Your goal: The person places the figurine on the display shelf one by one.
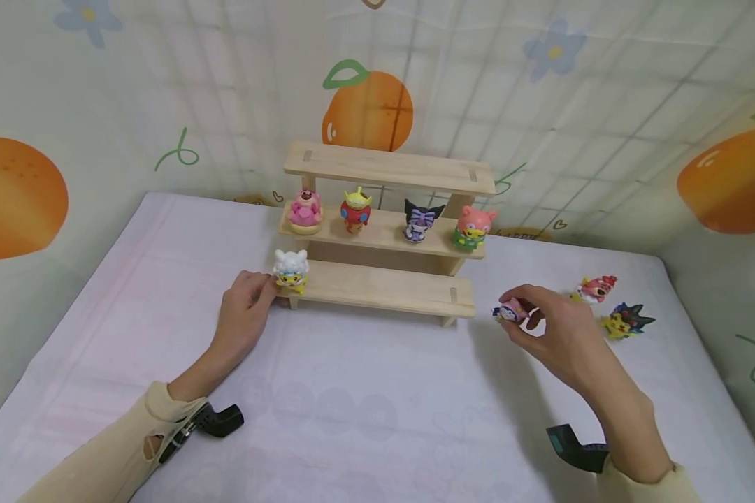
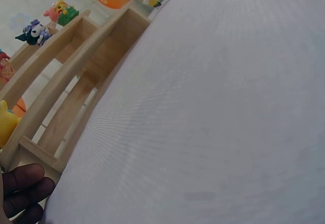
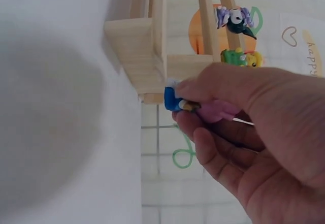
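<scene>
A three-tier wooden shelf (image 1: 384, 288) stands at the back of the white table. On the left end of its lowest tier sits a yellow figure with white hair (image 1: 291, 270). My left hand (image 1: 261, 288) lies just left of it, fingers loosely curled and holding nothing; in the left wrist view its fingertips (image 2: 25, 186) lie below the shelf's end (image 2: 30, 148). To the right of the shelf, my right hand (image 1: 522, 314) pinches a small pink and blue figure (image 1: 509, 311) just above the table; the right wrist view shows that figure (image 3: 175, 99) between thumb and fingers near the shelf's corner (image 3: 137, 46).
The middle tier carries a pink bear (image 1: 305, 208), a green alien (image 1: 356, 209), a black-eared figure (image 1: 418, 220) and a pink-hooded yellow one (image 1: 474, 228). A red figure (image 1: 594, 288) and a yellow and dark one (image 1: 626, 321) lie on the table at right. Patterned walls enclose the table.
</scene>
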The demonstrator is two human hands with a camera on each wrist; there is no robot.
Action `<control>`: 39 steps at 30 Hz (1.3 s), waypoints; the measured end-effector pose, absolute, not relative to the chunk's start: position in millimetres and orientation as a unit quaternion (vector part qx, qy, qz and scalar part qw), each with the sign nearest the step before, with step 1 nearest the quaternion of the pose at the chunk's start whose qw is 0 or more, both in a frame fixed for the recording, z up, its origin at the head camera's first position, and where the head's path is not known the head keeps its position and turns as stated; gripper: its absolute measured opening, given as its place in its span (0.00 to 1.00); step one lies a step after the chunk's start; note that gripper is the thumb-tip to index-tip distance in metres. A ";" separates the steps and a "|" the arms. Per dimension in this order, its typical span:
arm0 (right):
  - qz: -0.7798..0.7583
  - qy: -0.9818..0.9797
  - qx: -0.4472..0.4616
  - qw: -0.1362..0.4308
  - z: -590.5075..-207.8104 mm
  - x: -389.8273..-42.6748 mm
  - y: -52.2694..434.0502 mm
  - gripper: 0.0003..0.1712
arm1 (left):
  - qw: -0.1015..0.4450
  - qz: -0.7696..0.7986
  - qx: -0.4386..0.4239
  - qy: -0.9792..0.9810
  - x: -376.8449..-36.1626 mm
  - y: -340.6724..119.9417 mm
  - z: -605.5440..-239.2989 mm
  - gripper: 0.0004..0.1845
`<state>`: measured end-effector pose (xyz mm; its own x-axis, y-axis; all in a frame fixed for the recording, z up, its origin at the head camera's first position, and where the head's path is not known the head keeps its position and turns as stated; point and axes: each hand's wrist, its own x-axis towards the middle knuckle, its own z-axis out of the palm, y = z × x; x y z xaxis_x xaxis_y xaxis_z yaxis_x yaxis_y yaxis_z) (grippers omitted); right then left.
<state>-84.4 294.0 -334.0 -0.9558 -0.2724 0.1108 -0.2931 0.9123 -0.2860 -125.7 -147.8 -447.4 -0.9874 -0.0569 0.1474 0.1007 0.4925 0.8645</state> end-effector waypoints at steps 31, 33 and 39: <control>0.229 -0.951 0.199 0.054 -350.5 -110.6 246.2 0.23 | 0.093 -0.492 -0.025 -0.866 -126.9 -148.7 -445.5 0.18; 0.241 -0.949 0.194 0.055 -351.9 -110.7 245.4 0.25 | 0.093 -0.490 -0.026 -0.866 -127.1 -148.8 -445.7 0.18; 0.260 -0.944 0.194 0.069 -357.5 -111.5 240.4 0.24 | 0.085 -0.499 -0.023 -0.862 -127.2 -148.6 -448.4 0.18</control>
<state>-111.5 240.4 -357.5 -0.9155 -0.3295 0.2308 -0.4012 0.7901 -0.4634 -127.2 -148.6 -448.4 -0.9844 -0.0463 0.1696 0.1239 0.5013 0.8563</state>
